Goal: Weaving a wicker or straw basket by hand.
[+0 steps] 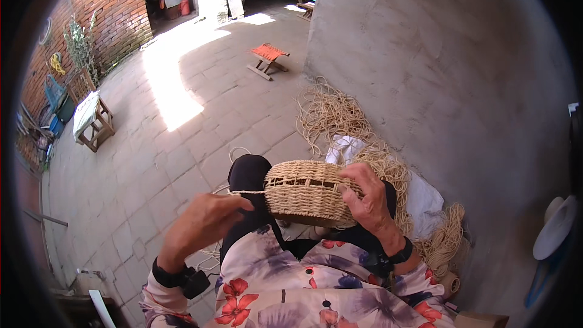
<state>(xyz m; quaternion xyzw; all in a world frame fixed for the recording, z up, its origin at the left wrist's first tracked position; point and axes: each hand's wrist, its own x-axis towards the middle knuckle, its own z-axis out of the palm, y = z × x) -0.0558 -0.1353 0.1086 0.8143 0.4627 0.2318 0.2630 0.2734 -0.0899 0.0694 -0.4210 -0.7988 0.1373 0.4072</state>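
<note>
A round basket (pixel 306 197) woven from pale straw-coloured cord rests on its side across my lap, over dark trousers. An open gap with upright strands runs around its side between two woven bands. My right hand (pixel 367 200) grips the basket's right end, thumb and fingers bent over the weave. A single cord (pixel 248 192) stretches left from the basket to my left hand (pixel 212 215), which is closed on it, its fingers partly hidden behind the back of the hand.
Loose heaps of cord (pixel 334 112) and white sacking (pixel 423 197) lie along the grey wall (pixel 437 67) at right. Ahead on the paving stands a low orange folding stool (pixel 268 53). A wooden chair (pixel 94 118) with a pale cover is at left.
</note>
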